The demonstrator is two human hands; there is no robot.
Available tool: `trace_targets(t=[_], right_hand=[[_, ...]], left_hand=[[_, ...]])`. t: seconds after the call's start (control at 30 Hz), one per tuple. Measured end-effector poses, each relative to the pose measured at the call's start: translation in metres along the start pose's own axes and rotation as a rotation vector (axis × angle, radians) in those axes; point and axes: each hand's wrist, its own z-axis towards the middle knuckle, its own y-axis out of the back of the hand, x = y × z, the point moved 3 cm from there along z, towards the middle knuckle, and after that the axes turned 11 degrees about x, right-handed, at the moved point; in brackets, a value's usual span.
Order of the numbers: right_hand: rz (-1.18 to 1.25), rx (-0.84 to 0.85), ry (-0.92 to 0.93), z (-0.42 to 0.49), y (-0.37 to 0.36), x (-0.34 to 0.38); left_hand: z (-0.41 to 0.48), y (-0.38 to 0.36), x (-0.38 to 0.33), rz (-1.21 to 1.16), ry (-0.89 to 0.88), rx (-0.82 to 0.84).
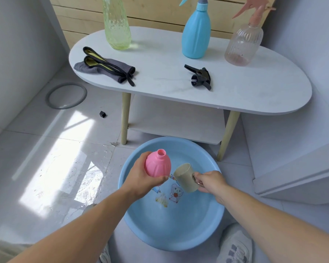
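Note:
My left hand grips a pink plastic bottle with no cap, its open neck pointing up and away. My right hand holds a beige cup by its handle, tilted with its mouth toward the pink bottle. Both are held over a blue basin on the floor, which has cartoon pictures on its bottom. A black spray-trigger head lies loose on the white oval table.
On the table stand a green glass bottle, a blue spray bottle and a clear spray bottle with a pink trigger; a grey cloth lies at its left end. The floor left of the basin is wet. A grey ring and a small black cube lie on the floor.

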Motion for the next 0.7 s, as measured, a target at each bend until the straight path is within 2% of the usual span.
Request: trace_targets(t=[0.23,0.43,0.7], right_hand=[[0.078,0.083,0.223,-0.035,0.015,0.041],[-0.107,0.059,0.455,-0.095,0.041,0.096],[-0.339,0.022,0.714,-0.155,0.055,0.139]], left_hand=[[-0.005,0.002,-0.014,-0.025,-0.046,-0.033],[-0.008,0.006,-0.019,-0.017,-0.068,-0.077],[-0.015,0.002,-0.03,-0.005,-0.073,-0.036]])
